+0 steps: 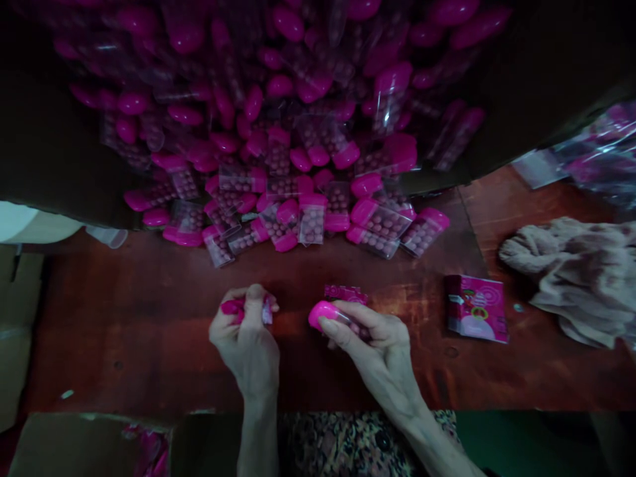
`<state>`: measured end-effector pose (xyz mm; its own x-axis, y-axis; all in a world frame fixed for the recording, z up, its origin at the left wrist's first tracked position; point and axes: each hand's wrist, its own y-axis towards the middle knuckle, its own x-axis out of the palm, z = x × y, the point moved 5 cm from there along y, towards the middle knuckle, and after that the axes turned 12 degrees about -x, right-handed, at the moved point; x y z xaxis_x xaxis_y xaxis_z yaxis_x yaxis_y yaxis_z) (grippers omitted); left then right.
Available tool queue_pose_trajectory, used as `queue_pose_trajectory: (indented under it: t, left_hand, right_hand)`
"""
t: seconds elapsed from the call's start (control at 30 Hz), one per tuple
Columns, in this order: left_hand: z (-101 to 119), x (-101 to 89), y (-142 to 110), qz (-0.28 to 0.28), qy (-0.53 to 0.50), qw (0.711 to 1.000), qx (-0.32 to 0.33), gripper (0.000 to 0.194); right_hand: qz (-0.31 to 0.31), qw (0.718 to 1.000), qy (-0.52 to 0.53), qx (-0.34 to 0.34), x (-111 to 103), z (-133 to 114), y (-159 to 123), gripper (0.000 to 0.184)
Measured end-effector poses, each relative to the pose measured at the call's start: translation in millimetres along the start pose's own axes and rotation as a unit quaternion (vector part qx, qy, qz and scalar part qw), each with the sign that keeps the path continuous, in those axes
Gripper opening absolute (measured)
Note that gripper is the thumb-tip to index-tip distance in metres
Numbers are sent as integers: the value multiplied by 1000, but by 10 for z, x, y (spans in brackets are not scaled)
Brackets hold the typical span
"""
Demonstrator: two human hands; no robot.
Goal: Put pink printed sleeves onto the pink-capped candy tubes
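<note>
My left hand (248, 331) is closed, thumb pressed on a printed pink sleeve (267, 310), most of which its fingers hide. In my right hand (380, 341), a small clear candy container (355, 326) with a glossy pink cap (322, 313) lies between thumb and fingers, the cap pointing left. The two hands are apart above the brown table (149, 331). Just beyond my right fingers lies a piece of printed pink wrapper (345, 292), partly covered by the hand. Farther right sits a small stack of printed pink labels (477, 308).
A heap of pink-capped candy containers (313, 218) spills toward me from a dark box (536, 79). At right are a crumpled cloth (586, 271) and clear plastic bags (601, 152). An open carton (84, 447) stands below the table's front edge at left.
</note>
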<state>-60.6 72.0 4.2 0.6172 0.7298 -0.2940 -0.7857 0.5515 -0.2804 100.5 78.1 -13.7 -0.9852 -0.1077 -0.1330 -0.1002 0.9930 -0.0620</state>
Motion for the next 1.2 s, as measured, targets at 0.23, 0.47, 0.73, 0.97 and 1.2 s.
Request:
queue_pose_trajectory:
  t: [0.23, 0.47, 0.73, 0.97, 1.2]
  left_hand:
    - [-40, 169, 70, -164, -1, 986, -29, 8]
    - [-5, 399, -15, -283, 51, 953, -93, 25]
    - [-32, 487, -106, -293, -78, 926, -224, 27]
    - [-94, 425, -143, -266, -114, 924, -249, 27]
    - [-52, 359, 145, -241, 24, 962, -124, 31]
  right_hand:
    - [-23, 981, 166, 100, 34, 75, 47, 22]
    - [-151, 977, 128, 76, 74, -67, 1, 21]
    - [-150, 988, -36, -19, 81, -207, -43, 18]
    - [-118, 990, -21, -78, 170, -298, 8, 11]
    - [-85, 995, 53, 0, 110, -95, -65, 22]
